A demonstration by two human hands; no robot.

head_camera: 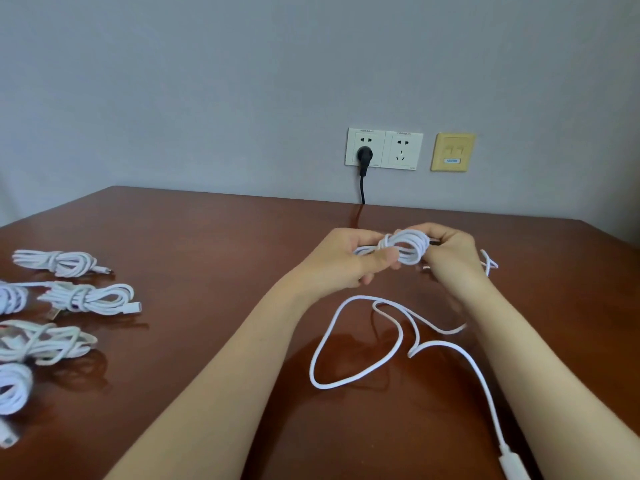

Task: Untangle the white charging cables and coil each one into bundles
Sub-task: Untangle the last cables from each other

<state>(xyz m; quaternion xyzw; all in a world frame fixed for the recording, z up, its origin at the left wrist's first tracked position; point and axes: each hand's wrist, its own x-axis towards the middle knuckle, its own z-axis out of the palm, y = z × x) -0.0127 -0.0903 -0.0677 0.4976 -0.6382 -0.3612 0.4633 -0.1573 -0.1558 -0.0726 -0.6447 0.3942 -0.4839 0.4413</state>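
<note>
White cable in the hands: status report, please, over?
Left hand and right hand both grip the cable coil. Coil held above table. Loose cable looped below forearms. Finished bundles at left, nothing blocking.

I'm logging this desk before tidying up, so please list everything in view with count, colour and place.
coiled bundles: five, white, left part of the table, some cut by the picture's edge
held bundle: one, white, above the table
loose cable: one, white, on the table under the forearms
table: one, reddish brown
wall sockets: two, white, grey wall behind the table
plug: one, black, in the left socket
data plate: one, yellowish, right of the sockets
left hand: grips the held bundle
right hand: grips its other end
</note>
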